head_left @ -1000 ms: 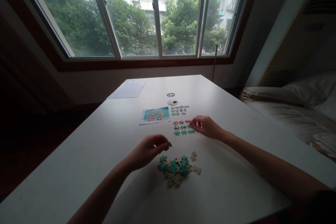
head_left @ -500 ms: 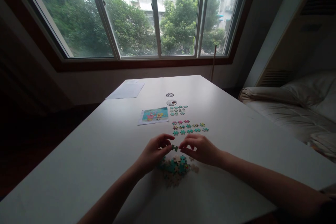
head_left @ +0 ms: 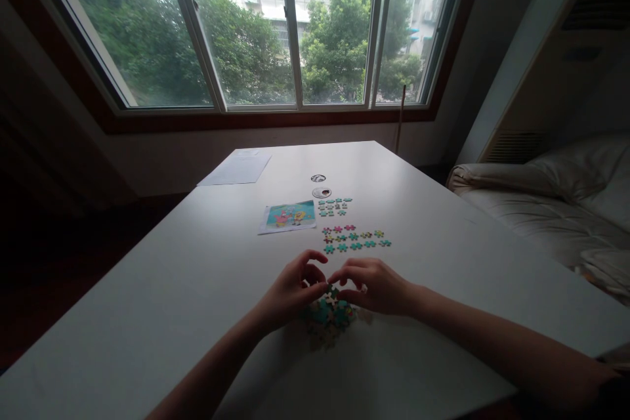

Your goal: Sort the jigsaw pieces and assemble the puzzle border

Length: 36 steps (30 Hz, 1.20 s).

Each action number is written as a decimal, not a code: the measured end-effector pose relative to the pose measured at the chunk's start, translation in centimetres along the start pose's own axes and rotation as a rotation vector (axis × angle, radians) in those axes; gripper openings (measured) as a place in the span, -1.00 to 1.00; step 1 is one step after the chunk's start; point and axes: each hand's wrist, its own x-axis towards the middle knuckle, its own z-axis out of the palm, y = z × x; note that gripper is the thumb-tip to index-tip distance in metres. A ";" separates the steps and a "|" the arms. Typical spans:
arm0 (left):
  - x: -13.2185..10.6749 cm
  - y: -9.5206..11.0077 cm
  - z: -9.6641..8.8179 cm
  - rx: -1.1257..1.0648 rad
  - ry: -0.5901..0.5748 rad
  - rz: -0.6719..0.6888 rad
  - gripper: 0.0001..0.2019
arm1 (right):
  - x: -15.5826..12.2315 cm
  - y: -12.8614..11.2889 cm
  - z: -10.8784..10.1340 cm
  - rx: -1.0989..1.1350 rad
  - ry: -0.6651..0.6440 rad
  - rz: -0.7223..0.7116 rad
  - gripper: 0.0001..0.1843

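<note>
My left hand (head_left: 301,285) hovers over the near part of the table. Its index finger is raised and its thumb stretches toward my right hand, with a gap between them. My right hand (head_left: 373,283) faces it, index fingertip close to the left thumb. A small green puzzle piece (head_left: 333,290) shows between the right index finger and thumb, just above a heap of loose puzzle pieces (head_left: 329,316). The heap mixes teal faces and pale backs, and my hands partly cover it. Beyond my fingers lie rows of sorted pieces (head_left: 356,245), mostly teal, some pink and yellow.
A colourful cartoon picture sheet (head_left: 290,216) lies left of the rows. Farther back are another group of pieces (head_left: 330,207) and two round items (head_left: 321,192). White paper (head_left: 235,168) rests at the far left of the white table (head_left: 162,289). A sofa (head_left: 522,190) stands right.
The green piece has shifted slightly down and right, from the left thumb tip to between my right fingers. My right hand has moved left, and the left thumb has dropped away from its index finger.
</note>
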 end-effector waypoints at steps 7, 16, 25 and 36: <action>0.2 0.0 -0.3 0.084 0.024 0.013 -0.72 | 0.0 0.2 -0.4 -0.048 0.038 -0.007 -0.78; -1.4 0.4 -5.6 0.767 -0.116 -0.033 -0.83 | -0.3 4.0 -2.8 -0.120 0.325 0.190 -0.75; -2.1 1.7 -5.8 0.767 -0.262 -0.128 -0.78 | 0.0 4.3 -2.6 -0.030 0.264 0.242 -0.74; -2.2 1.4 -5.8 0.738 -0.305 -0.060 -0.83 | 5.4 12.4 -4.0 -0.168 0.087 0.613 -0.75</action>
